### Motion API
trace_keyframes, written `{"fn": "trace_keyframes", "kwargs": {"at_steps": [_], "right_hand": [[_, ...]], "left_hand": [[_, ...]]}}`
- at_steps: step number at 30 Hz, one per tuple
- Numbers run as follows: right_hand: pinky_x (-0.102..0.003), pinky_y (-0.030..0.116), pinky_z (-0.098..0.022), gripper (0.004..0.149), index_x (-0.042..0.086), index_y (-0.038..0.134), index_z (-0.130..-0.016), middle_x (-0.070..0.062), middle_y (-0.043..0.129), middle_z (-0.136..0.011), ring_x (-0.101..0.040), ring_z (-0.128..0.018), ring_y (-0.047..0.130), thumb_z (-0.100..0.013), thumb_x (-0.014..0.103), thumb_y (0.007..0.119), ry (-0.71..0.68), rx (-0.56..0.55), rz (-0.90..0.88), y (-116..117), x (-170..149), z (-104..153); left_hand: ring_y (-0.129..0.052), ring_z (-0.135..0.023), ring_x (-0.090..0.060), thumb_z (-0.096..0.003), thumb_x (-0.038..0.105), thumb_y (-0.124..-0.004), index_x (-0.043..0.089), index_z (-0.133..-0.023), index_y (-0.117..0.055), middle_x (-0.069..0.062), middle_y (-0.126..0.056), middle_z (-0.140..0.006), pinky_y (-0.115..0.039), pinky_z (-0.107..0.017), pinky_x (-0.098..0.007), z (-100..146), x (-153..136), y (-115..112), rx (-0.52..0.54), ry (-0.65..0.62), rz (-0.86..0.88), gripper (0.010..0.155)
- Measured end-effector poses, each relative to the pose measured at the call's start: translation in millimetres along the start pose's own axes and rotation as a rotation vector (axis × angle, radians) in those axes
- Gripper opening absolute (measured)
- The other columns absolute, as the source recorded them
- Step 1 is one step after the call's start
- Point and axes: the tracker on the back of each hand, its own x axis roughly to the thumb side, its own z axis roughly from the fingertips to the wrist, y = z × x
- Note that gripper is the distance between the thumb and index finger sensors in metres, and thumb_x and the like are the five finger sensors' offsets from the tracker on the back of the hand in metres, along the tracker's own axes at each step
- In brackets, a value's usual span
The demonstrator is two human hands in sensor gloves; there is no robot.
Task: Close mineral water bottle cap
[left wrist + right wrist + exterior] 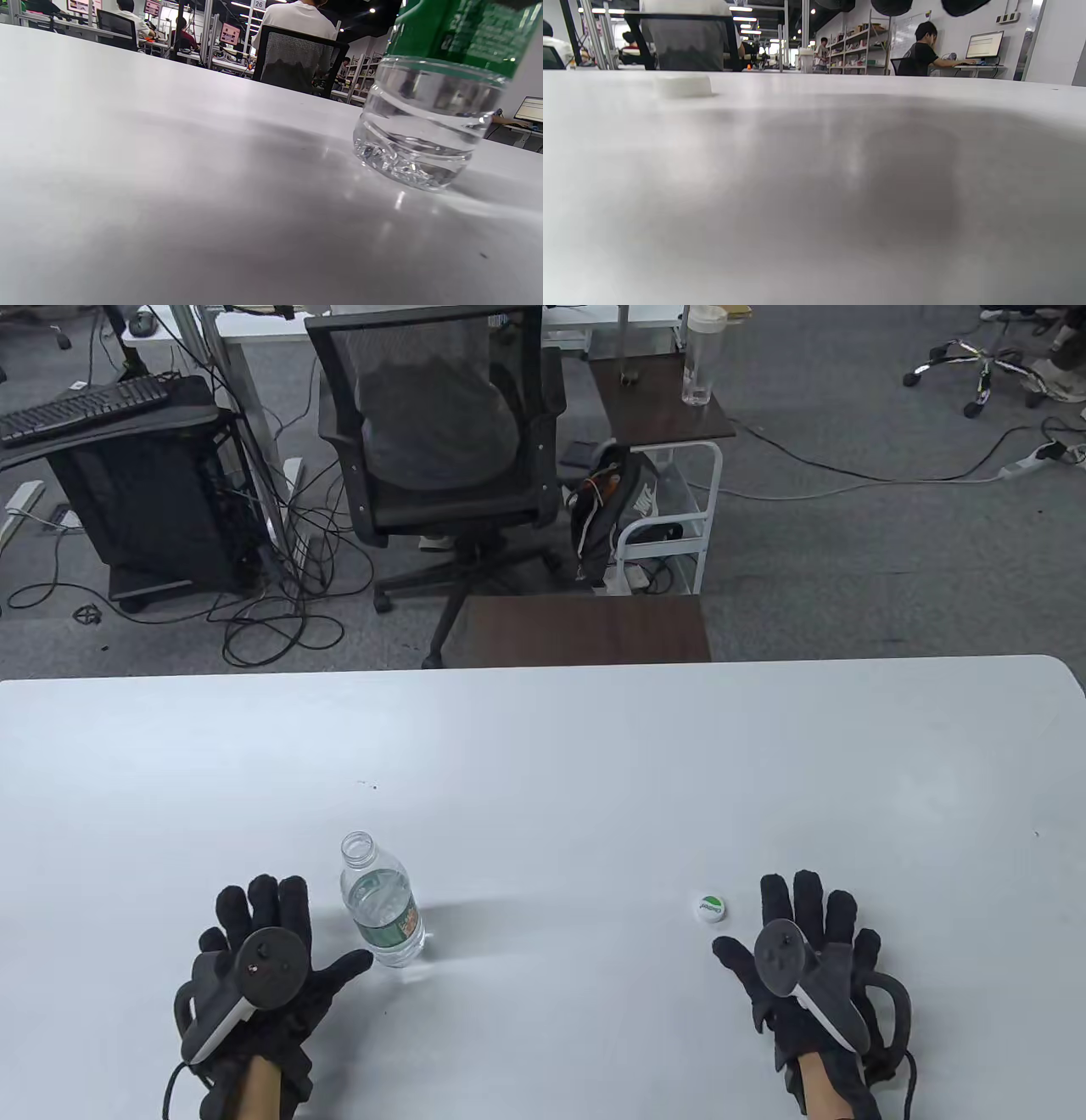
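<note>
clear plastic water bottle with green label point(381, 903) stands upright and uncapped, near left on the white table point(543, 746), just right of the left hand point(263, 967). small white cap with green print point(711, 907) lies near right, just beside the right hand point(806, 959). both hands lie flat with fingers spread, holding nothing. best approach: left hand steadies the bottle low, right pinches the cap by its rim, sets it level, then twists.
</note>
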Motion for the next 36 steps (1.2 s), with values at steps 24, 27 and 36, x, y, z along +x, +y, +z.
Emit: {"fn": "trace_keyframes", "kwargs": {"at_steps": [24, 27, 36], "right_hand": [[-0.069, 0.042, -0.076, 0.09, 0.036, 0.029, -0.115, -0.007, 0.03, -0.124, -0.044, -0.115, 0.036, -0.041, 0.081, 0.052, 0.018, 0.01, 0.062, 3.6, 2.8, -1.8], [-0.069, 0.043, -0.076, 0.089, 0.036, 0.029, -0.115, -0.007, 0.03, -0.124, -0.044, -0.115, 0.036, -0.041, 0.08, 0.052, 0.019, 0.014, 0.077, 4.3, 3.6, -1.9], [-0.069, 0.043, -0.076, 0.088, 0.035, 0.031, -0.115, -0.007, 0.032, -0.124, -0.044, -0.114, 0.038, -0.042, 0.079, 0.053, 0.005, 0.001, 0.07, 3.6, 7.5, -0.9]], "left_hand": [[0.003, -0.102, -0.058, -0.0453, 0.078, -0.063, 0.012, -0.115, -0.013, -0.026, -0.004, -0.116, -0.015, -0.068, -0.075, 3.3, 9.6, 2.6, 0.023, -0.04, 0.014, 0.108], [0.003, -0.102, -0.059, -0.0455, 0.078, -0.063, 0.012, -0.115, -0.013, -0.026, -0.005, -0.116, -0.015, -0.068, -0.075, 3.9, 7.9, 2.9, 0.027, -0.036, 0.024, 0.108], [-0.029, -0.105, -0.068, -0.0438, 0.073, -0.081, 0.01, -0.116, -0.029, -0.029, -0.026, -0.118, -0.031, -0.069, -0.077, 1.9, 18.2, 7.5, 0.176, -0.117, 0.274, 0.109]]}}
